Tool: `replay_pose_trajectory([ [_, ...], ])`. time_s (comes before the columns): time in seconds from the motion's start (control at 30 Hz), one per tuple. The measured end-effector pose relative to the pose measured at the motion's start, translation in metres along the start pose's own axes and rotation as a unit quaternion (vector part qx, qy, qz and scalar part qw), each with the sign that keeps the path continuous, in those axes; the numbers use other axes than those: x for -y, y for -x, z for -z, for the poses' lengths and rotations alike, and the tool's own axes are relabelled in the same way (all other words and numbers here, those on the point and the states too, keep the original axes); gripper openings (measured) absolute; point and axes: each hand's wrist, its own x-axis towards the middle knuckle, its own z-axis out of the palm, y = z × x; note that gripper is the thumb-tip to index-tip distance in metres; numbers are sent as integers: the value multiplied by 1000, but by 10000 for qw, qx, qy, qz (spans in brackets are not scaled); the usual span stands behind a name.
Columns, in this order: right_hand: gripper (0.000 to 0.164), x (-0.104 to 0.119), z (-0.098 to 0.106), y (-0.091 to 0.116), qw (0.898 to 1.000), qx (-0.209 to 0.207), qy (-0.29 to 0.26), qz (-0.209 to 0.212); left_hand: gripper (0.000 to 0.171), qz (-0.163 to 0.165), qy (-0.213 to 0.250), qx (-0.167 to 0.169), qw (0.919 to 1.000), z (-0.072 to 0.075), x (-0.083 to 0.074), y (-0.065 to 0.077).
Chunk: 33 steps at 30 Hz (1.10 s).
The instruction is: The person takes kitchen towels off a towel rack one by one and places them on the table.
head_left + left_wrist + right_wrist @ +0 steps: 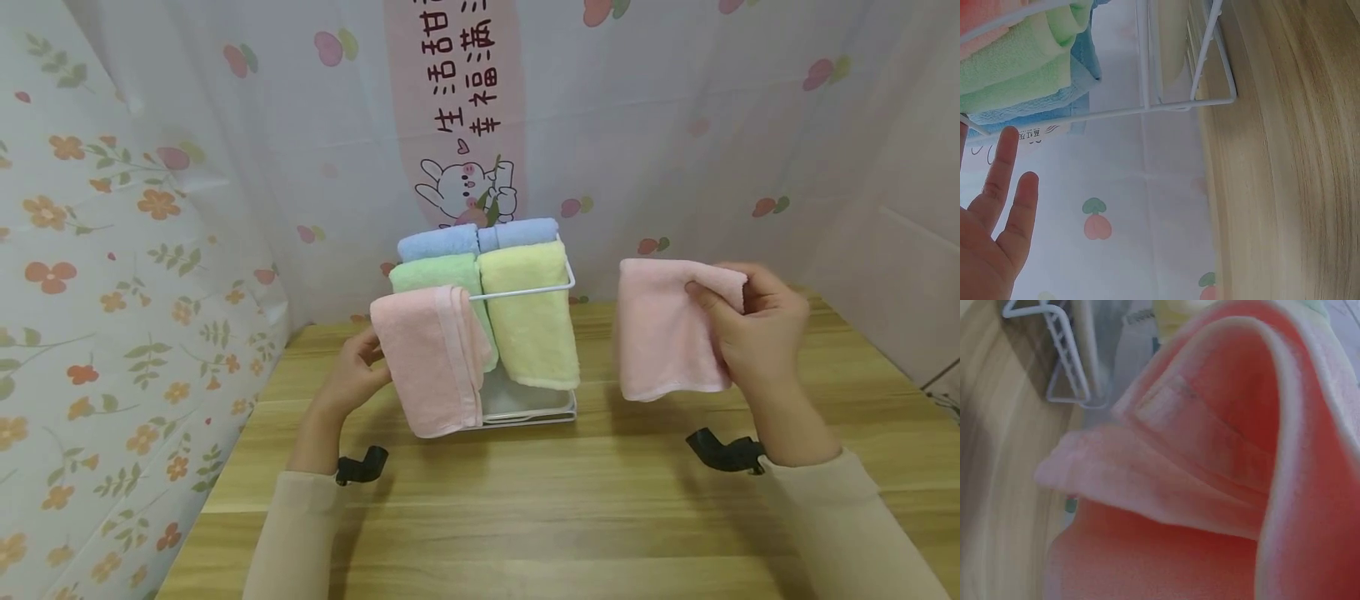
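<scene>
A white wire rack (525,292) carries folded towels hung over its bars. At its front left hangs a pink towel (420,358); a green towel (427,271) and a yellow towel (528,317) hang behind, and two blue towels (438,242) are at the back. My left hand (354,373) is at the rack's left side, partly hidden by the hanging pink towel. The left wrist view shows its fingers (999,165) extended near the rack's wire. Right of the rack, my right hand (765,329) pinches a second pink towel (663,325) by its upper edge, above the table.
The rack stands on a wood-grain table (525,517), with a pale tray (517,396) at its base. Behind is a printed curtain (675,125); a floral curtain (135,333) hangs at the left. Black wrist mounts (723,454) show below both hands.
</scene>
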Motion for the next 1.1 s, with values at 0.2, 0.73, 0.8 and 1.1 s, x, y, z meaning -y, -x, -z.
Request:
replay_pose_trajectory([
  [0.2, 19, -8, 1, 13, 9941, 201, 747, -762, 52, -26, 40, -15, 10000, -1, 2, 0],
  [0.73, 18, -67, -7, -2, 9667, 1296, 761, -2073, 46, 149, 35, -35, 9999, -1, 0, -1],
  [0.8, 17, -74, -9, -6, 9648, 1274, 758, -2171, 46, 208, 32, -33, 9998, -1, 0, -1],
  [1.1, 16, -97, -13, -20, 9560, 1317, 842, -2481, 54, 103, 101, -110, 9998, -2, 0, 1],
])
